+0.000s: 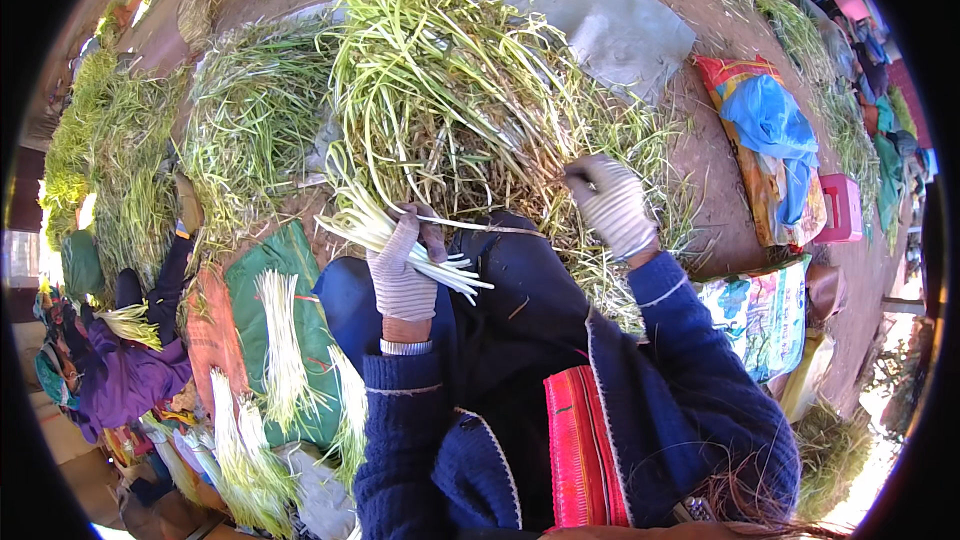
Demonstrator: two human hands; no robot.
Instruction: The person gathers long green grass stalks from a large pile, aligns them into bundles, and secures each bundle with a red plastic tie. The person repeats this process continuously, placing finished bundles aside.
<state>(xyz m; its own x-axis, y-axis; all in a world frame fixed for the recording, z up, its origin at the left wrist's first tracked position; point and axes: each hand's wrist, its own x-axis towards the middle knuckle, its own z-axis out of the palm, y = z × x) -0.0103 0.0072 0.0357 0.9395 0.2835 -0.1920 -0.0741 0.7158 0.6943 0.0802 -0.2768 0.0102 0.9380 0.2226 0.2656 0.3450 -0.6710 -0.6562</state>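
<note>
My left hand (405, 262), in a striped knit glove, is closed around a bunch of pale green-white stalks (367, 221) above my lap. One longer stalk with a brownish end sticks out to the right from that hand. My right hand (611, 202), gloved alike, is at the right edge of a large heap of long green stalks (450, 90). Its fingertips are at the brown root ends; whether they grip any is unclear. Trimmed pale bundles (281, 345) lie on a green sack (251, 262) to my left.
More green heaps (255, 105) lie at the left. A grey plastic sheet (585, 7) is beyond the heap. At the right are a blue plastic bag (772, 120), a pink plastic container (840, 208) and a printed sack (765, 315). A person in purple (131, 382) sits at the left.
</note>
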